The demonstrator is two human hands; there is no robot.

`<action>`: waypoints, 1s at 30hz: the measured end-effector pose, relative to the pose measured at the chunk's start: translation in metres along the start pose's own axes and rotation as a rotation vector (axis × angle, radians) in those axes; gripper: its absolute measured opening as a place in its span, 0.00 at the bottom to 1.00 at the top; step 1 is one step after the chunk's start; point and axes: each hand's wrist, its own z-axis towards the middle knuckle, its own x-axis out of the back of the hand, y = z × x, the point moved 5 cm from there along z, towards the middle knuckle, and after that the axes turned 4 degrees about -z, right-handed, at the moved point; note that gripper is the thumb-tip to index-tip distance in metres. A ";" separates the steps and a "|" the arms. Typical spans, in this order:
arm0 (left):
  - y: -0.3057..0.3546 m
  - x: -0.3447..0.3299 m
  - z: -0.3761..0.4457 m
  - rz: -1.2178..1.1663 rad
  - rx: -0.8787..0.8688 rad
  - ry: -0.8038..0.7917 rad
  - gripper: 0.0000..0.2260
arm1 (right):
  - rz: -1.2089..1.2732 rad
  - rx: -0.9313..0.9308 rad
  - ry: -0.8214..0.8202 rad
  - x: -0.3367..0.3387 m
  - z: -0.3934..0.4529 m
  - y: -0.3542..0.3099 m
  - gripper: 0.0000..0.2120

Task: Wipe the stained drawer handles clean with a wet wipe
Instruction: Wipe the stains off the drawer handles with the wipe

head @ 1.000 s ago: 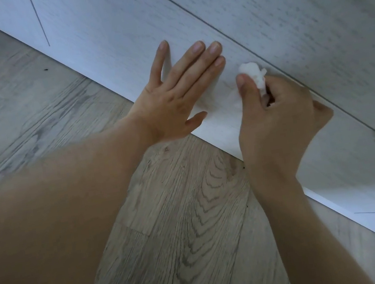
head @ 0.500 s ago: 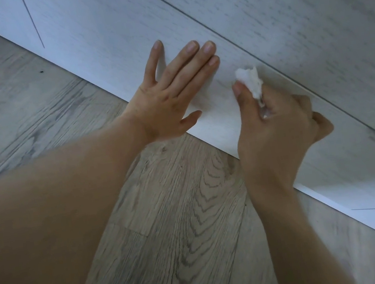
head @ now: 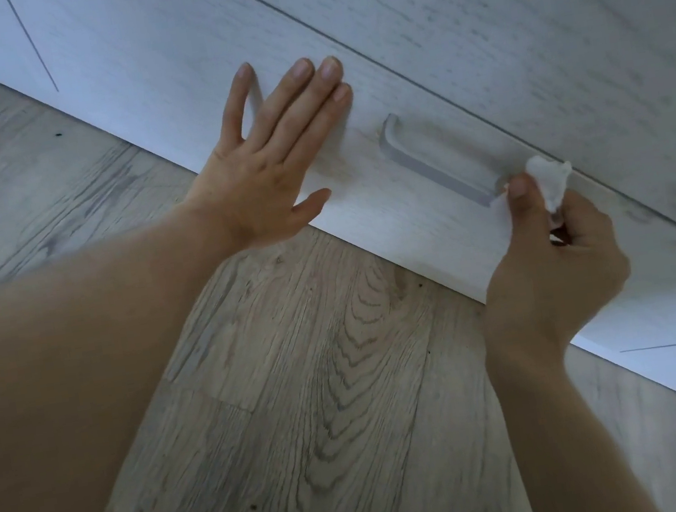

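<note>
Grey wood-grain floor (head: 304,392) below, pale drawer front (head: 408,210) slanting across the view, and mounted on it the grey bar handle (head: 432,167) as the landmark. To the left of the handle, left hand (head: 270,169) laid flat on the drawer front, fingers (head: 304,98) straight and close together, thumb out to the side, holding nothing, just bracing. At the handle's right end, right hand (head: 548,268) curled round a bunched white wet wipe (head: 549,184), thumb and fingers pinching it, a tuft of wipe poking up beside the post where bar meets drawer. Looks like the end of a stroke, or work on the right post; contact between wipe and metal hard to confirm, thumb partly in the way. No stain readable on the bar from this angle, so progress uncertain. To do this well: keep the flat palm pressing so the drawer does not slide or rattle; wrap the wipe round the bar rather than dabbing its face; draw it the full length toward the left post and back; twist into both corners, where grime likely collects; refold to a clean patch once soiled. Underside and back of the bar out of sight, worth a pass too. Seams of neighbouring fronts visible above the handle, no other handles in view.
</note>
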 end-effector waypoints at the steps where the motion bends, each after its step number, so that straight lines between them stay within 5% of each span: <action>1: 0.000 0.000 0.000 0.000 0.007 -0.005 0.41 | 0.047 -0.032 0.005 0.002 0.002 0.001 0.10; 12: 0.001 0.007 -0.001 0.004 0.020 -0.058 0.40 | 0.100 -0.099 -0.201 -0.003 -0.005 0.010 0.14; 17: 0.002 0.013 -0.001 0.010 0.030 -0.088 0.40 | 0.134 -0.013 -0.217 -0.008 -0.031 -0.015 0.01; 24: -0.015 0.045 -0.008 0.012 0.056 -0.171 0.35 | 0.205 0.069 -0.359 -0.047 -0.028 -0.059 0.04; 27: -0.033 0.066 -0.019 0.036 0.091 -0.276 0.33 | 0.167 0.175 -0.488 -0.069 -0.028 -0.086 0.09; 30: -0.053 0.088 -0.023 0.076 0.151 -0.541 0.30 | 0.100 0.273 -0.603 -0.087 -0.027 -0.123 0.15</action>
